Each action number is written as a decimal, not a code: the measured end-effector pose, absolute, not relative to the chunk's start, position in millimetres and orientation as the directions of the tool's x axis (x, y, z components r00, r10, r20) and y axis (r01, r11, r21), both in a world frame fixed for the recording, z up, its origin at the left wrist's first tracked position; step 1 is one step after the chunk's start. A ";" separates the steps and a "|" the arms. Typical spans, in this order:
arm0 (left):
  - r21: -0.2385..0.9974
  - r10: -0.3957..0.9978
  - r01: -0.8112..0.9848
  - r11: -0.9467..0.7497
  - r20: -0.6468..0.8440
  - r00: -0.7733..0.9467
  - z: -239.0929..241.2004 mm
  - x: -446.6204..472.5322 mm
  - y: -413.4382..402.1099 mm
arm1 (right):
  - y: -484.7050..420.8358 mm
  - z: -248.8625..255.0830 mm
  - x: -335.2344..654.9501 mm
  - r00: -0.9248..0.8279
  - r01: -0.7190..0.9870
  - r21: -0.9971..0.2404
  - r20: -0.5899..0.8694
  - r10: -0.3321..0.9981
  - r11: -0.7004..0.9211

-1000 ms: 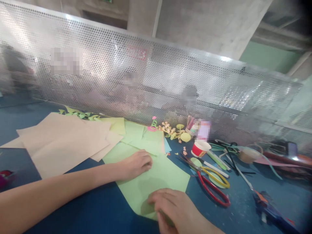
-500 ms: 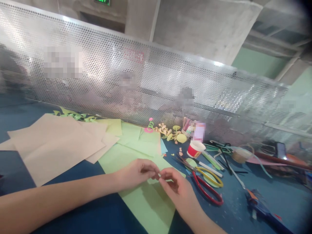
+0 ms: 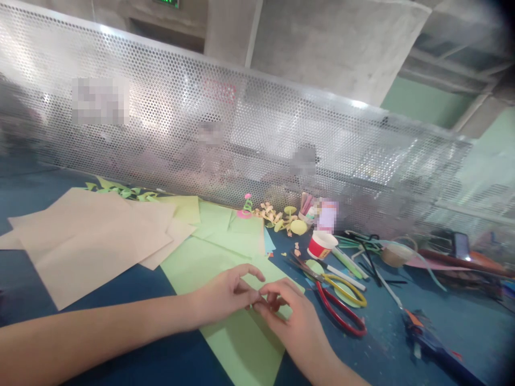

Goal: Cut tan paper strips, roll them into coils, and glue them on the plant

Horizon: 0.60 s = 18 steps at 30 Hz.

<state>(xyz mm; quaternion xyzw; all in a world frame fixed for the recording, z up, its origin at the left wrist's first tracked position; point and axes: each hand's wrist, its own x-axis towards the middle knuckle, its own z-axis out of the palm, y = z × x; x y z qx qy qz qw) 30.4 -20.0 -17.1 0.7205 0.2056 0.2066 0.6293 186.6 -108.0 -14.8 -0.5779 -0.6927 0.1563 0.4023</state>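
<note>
Over a light green sheet of paper (image 3: 241, 343), my two hands meet fingertip to fingertip. My left hand (image 3: 230, 294) is closed in a pinch, its index finger arched above the thumb. Facing it, my right hand (image 3: 292, 311) also pinches, thumb and fingers together. Whatever lies between the fingertips is too small and too covered to make out. Just right of my right hand lie scissors (image 3: 340, 305) with one red and one yellow handle, over a pale green paper disc (image 3: 349, 295).
Beige sheets (image 3: 92, 236) lie at left. A red and white paper cup (image 3: 322, 245), small paper pieces (image 3: 271, 217) and a white pen (image 3: 346, 277) are beyond the hands. A blue glue gun (image 3: 438, 348) lies at right. A perforated metal panel (image 3: 249, 128) borders the table.
My hands have come slightly lower and left, still touching at the fingertips. The left index finger has lifted and arched. A tiny pale bit seen between the fingertips earlier is now hidden.
</note>
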 end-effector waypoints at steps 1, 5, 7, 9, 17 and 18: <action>0.990 0.556 0.044 -0.134 0.039 0.830 -17.2 30.4 -21.4 | -108.4 -14.8 186.6 -0.013 0.676 -0.679 0.378 0.926 0.287; 0.985 0.573 0.068 -0.161 0.038 0.819 -18.7 30.9 -24.4 | -109.3 -13.3 186.9 -0.023 0.685 -0.667 0.383 0.923 0.294; 0.988 0.575 0.063 -0.144 0.032 0.817 -19.4 31.4 -24.4 | -109.3 -12.1 187.2 -0.034 0.688 -0.660 0.388 0.921 0.303; 0.992 0.575 0.055 -0.111 0.019 0.818 -19.4 31.9 -24.1 | -109.0 -11.1 187.5 -0.040 0.683 -0.659 0.396 0.917 0.314; 1.000 0.583 0.006 -0.019 0.006 0.813 -20.1 32.2 -22.7 | -108.0 -12.6 189.1 -0.004 0.658 -0.688 0.403 0.915 0.306; 1.000 0.586 -0.002 -0.010 0.007 0.810 -21.5 32.4 -22.1 | -108.0 -13.0 189.3 -0.007 0.655 -0.687 0.410 0.912 0.314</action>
